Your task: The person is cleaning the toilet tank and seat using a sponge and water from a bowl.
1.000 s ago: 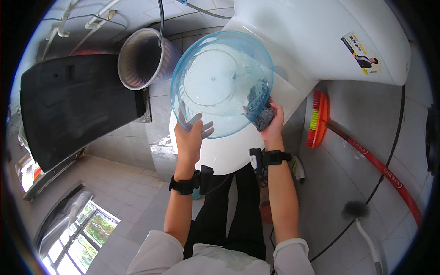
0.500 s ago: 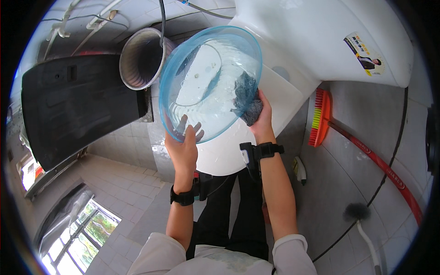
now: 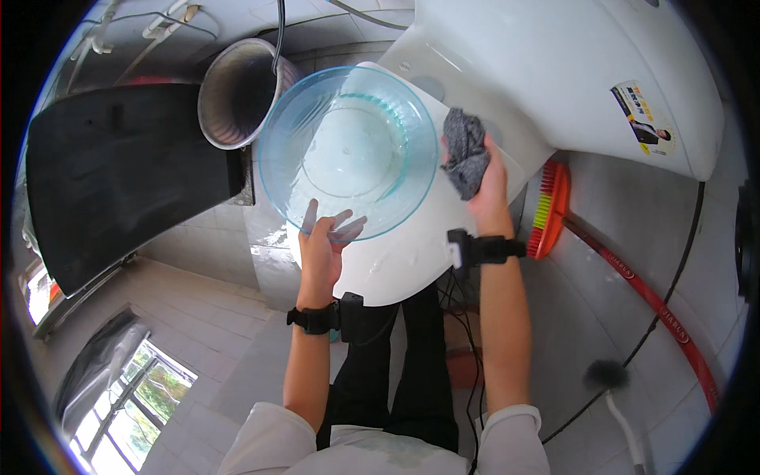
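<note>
A see-through blue plastic basin is gripped at its near left rim by my left hand, the fingers showing through the wall. It is held over the white toilet lid, which shows through its bottom. To the right of the basin, apart from it, my right hand closes on a crumpled dark grey cloth. I cannot tell whether water is in the basin.
The toilet's white tank rises at the back right. A ribbed bin and a large black panel stand left. On the right are a broom with a red handle and a round brush. Cables hang near my legs.
The basin has come down from a steep tilt to nearly level, moving slightly left. My right hand has moved right, carrying the cloth away from the basin wall.
</note>
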A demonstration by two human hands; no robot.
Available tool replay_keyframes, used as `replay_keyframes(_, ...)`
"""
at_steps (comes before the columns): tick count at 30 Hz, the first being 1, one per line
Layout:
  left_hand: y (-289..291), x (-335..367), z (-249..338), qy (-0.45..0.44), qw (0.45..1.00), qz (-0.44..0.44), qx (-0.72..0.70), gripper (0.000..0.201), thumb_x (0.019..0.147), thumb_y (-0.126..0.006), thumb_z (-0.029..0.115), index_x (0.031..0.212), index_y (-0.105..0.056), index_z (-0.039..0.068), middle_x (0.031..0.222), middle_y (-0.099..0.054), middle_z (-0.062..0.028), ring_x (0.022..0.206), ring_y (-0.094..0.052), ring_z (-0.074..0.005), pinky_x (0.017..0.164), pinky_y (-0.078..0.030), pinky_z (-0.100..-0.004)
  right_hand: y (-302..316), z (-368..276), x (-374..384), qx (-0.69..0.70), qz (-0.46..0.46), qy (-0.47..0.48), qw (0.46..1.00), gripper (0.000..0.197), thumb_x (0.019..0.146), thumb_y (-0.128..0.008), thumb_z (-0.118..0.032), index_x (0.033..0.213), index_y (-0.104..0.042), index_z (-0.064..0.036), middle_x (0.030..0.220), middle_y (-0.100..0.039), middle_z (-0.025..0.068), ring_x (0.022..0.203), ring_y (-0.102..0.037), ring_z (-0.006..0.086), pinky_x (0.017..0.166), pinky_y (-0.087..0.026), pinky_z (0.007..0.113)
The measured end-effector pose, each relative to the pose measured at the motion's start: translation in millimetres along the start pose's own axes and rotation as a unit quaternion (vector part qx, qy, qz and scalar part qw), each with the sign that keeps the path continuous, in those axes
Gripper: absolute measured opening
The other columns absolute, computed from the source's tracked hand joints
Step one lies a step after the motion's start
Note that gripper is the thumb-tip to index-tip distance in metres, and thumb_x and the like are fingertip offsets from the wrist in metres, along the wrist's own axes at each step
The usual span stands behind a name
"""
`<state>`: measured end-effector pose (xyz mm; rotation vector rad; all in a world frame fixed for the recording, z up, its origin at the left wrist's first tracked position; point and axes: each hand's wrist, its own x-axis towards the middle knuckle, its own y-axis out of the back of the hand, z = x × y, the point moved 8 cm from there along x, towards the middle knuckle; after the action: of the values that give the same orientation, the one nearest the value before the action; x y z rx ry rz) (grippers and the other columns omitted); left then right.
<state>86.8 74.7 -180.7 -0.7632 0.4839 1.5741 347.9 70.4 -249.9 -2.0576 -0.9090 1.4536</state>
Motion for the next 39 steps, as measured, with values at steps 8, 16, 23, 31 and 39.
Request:
replay_keyframes(8,5.7,23.5,-57.5,0.094,0.993,-0.057,-0.050,0.059,0.080,-0.039,0.007,0.133,-0.015,-0.003,0.113,-0.047,-0.0318,0.103,-0.053,-0.0383,0.085,-0.047,-0.0428,-59.3,-100.8,33.7,-0.675,-0.089,0.436,0.589,0.019,0.088,-0.047,-0.015,0.103,-0.054,-0.0041,0.108,-0.058,0.0117,0.097,-0.055,0.0266,0.081,-0.044,0.034)
replay_keyframes(16,34.2,12.5,-81.6,-0.074,0.989,0.104,-0.071,0.059,0.092,-0.022,0.044,0.131,-0.028,0.000,0.119,-0.046,-0.0228,0.110,-0.046,-0.0299,0.096,-0.032,-0.0403,3.6,-64.2,65.5,-0.866,-0.126,0.159,0.458,0.037,0.090,-0.039,-0.022,0.121,-0.046,-0.0057,0.131,-0.041,0.0089,0.122,-0.036,0.0266,0.099,-0.030,0.041)
replay_keyframes(23,53.9,23.8,-154.5,0.125,0.825,0.269,0.482,0.102,0.071,-0.062,0.055,0.137,-0.006,0.000,0.139,0.013,-0.0278,0.129,0.007,-0.0422,0.102,-0.011,-0.0508,-15.6,-53.8,97.8,-0.966,-0.144,0.065,0.203,0.047,0.087,-0.032,-0.017,0.134,-0.030,-0.0103,0.141,-0.028,0.0028,0.129,-0.028,0.0184,0.102,-0.028,0.039)
replay_keyframes(31,77.4,60.9,-230.7,0.218,0.834,0.153,0.483,0.134,0.050,-0.071,0.063,0.135,0.009,-0.003,0.131,0.031,-0.0310,0.123,0.029,-0.0433,0.097,0.003,-0.0619,-80.7,-39.1,101.4,-0.938,-0.177,0.297,0.022,0.037,0.081,-0.044,-0.011,0.116,-0.050,-0.0074,0.098,-0.049,0.0027,0.093,-0.048,0.0168,0.082,-0.039,0.032)
replay_keyframes(39,61.7,60.6,-206.9,0.105,0.869,0.036,0.483,0.111,0.061,-0.066,0.060,0.135,-0.012,-0.003,0.140,-0.007,-0.0243,0.129,-0.004,-0.0373,0.103,-0.013,-0.0479,-64.5,-25.3,110.9,-0.932,-0.197,0.302,0.045,0.039,0.085,-0.038,-0.014,0.121,-0.046,-0.0047,0.137,-0.034,0.0047,0.125,-0.033,0.0185,0.098,-0.033,0.034)
